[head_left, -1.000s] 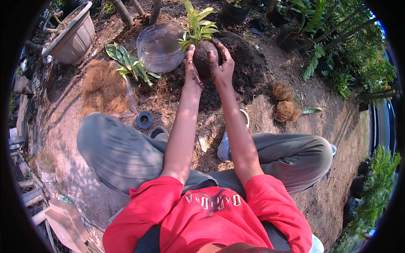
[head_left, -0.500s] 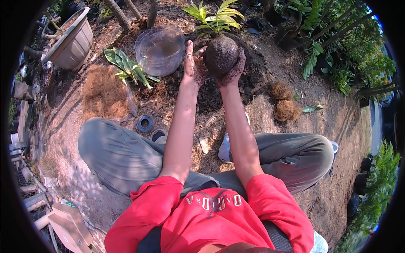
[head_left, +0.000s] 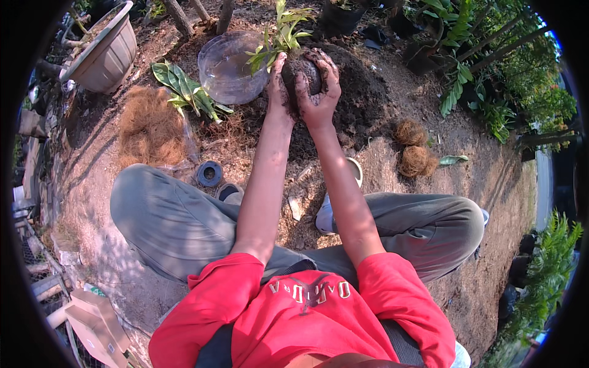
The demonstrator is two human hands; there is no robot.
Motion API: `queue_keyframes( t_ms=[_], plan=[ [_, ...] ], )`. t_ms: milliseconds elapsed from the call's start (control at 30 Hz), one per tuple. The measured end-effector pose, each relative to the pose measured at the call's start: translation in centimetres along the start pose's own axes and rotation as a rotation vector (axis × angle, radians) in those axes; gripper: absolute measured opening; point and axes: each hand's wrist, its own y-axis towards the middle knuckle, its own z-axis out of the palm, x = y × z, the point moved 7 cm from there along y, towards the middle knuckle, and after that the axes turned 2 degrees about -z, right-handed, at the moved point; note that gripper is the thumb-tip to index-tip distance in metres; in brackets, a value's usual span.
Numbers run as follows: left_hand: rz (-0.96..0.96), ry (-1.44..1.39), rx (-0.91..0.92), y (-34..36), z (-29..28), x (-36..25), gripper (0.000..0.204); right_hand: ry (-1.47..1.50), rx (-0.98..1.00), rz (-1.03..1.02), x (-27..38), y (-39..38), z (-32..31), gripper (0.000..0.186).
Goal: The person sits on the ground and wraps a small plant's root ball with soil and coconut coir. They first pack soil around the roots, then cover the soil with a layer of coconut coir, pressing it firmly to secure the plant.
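A round ball of dark wet soil [head_left: 305,72] sits between my two muddy hands, with a small leafy plant [head_left: 283,35] growing out of its top and leaning to the left. My left hand [head_left: 279,89] presses against the ball's left side, fingers pointing away from me. Over its right side curls my right hand [head_left: 321,86], fingers bent round the far part and thumb on the near face. Beneath and to the right lies a heap of loose dark soil [head_left: 362,92]. Beside my left hand stands a clear plastic basin [head_left: 230,86] with some water in it.
Brown coconut fibre [head_left: 153,132] lies at the left, near cut green leaves [head_left: 184,89]. A dark roll of tape [head_left: 209,174] rests by my left foot. Two fibre balls [head_left: 417,161] lie at the right. A large plastic pot [head_left: 105,55] stands far left.
The soil ball has turned and shifted slightly left, its plant tilting left. My right hand has moved from beneath the ball to over its right side; my left hand now touches it.
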Motion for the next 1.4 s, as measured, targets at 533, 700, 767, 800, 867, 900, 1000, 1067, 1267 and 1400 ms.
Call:
queue_keyframes(
  t_ms=[533,700,767,800,867,900,1000,1067,1267,1400],
  plan=[
    [-0.118,-0.243,0.042,-0.1,-0.7,0.6,0.048,0.061,0.077,0.116,0.0,1.2,0.1,0.039],
    [-0.079,-0.119,-0.016,-0.3,-1.3,0.5,0.046,-0.176,0.069,-0.034,1.8,0.0,1.1,0.034],
    [0.034,0.154,-0.166,-1.2,0.2,-0.7,0.048,-0.028,-0.084,0.03,0.5,-0.4,0.1,0.032],
    [0.111,0.309,-0.225,-0.7,0.6,-1.3,0.055,0.102,-0.147,0.115,-0.2,-0.4,-0.4,0.032],
    [0.082,0.457,-0.217,-0.6,1.1,-1.1,0.071,0.635,-0.332,0.449,-2.9,-0.8,-0.8,0.032],
    [0.045,0.329,-0.111,-0.3,1.2,-1.1,0.075,0.972,-0.41,0.634,-3.7,-0.9,-0.1,0.032],
    [0.12,0.56,-0.1,0.1,0.7,-2.2,0.072,1.386,-0.392,0.831,-2.3,-0.7,1.0,0.033],
    [0.01,0.277,-0.107,0.4,0.3,-1.2,0.069,1.311,-0.421,0.85,-2.9,-0.9,0.9,0.032],
    [-0.162,-0.307,0.071,0.6,-1.2,1.0,0.051,0.069,0.036,0.199,-0.8,1.2,0.1,0.029],
    [-0.102,-0.267,-0.011,0.0,-2.9,1.1,0.055,-0.191,0.217,-0.05,2.0,0.3,1.5,0.028]
  ],
)
